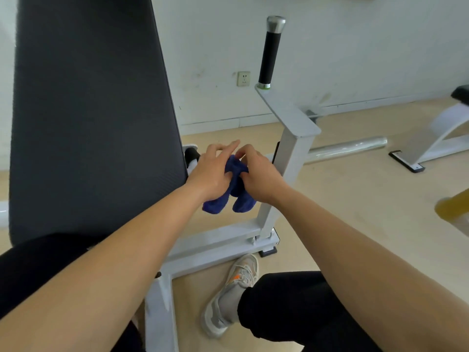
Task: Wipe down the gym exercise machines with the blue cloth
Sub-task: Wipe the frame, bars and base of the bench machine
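The blue cloth point(234, 193) is bunched up in mid-air between both hands, its two ends hanging down. My left hand point(212, 171) grips its left side with the index finger stretched out. My right hand point(258, 174) pinches its right side with curled fingers. Both hands hover just right of the machine's large black back pad point(88, 110). Behind them rises the white frame post point(286, 168), topped by a black upright handle point(269, 53) with a chrome cap.
The machine's white base rail point(215, 247) runs below the hands. My shoe point(232, 293) and black-trousered knee stand on the beige floor beside it. A chrome bar point(347, 148) and another white machine point(436, 138) are at the right, a wall socket point(243, 78) behind.
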